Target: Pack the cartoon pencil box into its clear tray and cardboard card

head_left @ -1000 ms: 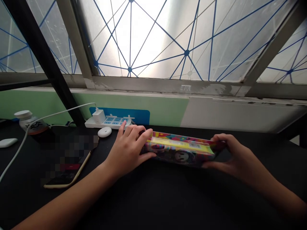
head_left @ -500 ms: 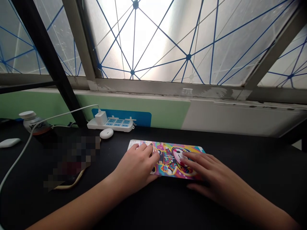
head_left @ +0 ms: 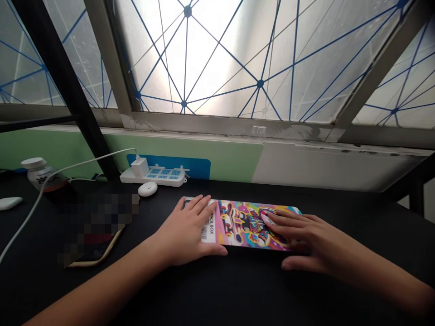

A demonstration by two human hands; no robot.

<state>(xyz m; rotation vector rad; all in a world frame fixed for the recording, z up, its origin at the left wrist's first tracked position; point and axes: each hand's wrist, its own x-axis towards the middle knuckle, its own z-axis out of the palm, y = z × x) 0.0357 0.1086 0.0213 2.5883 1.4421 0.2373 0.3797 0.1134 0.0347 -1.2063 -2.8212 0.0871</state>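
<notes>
A flat, colourful pencil box (head_left: 244, 222) lies on the black tabletop (head_left: 244, 290), with a cartoon figure and the words "PENCIL BOX" on a white label near its left end. My left hand (head_left: 192, 231) rests spread over that left end, thumb along the near edge. Over the right end lies my right hand (head_left: 302, 237), its fingers stretched out across the printed figure and its thumb apart on the near side. Both hands cover parts of the box, so its two ends are partly hidden.
Behind stands a white power strip (head_left: 173, 182) with a plugged-in charger (head_left: 139, 167) and its white cable. Near it lie a white earbud case (head_left: 147, 189) and a phone-like object (head_left: 102, 262), partly blurred out. A white-capped bottle (head_left: 42, 176) stands far left, below a black frame post (head_left: 64, 86).
The fingers of my left hand have spread and shifted left, uncovering the label's lettering. My right hand has moved slightly right, and the box shows further right in view.
</notes>
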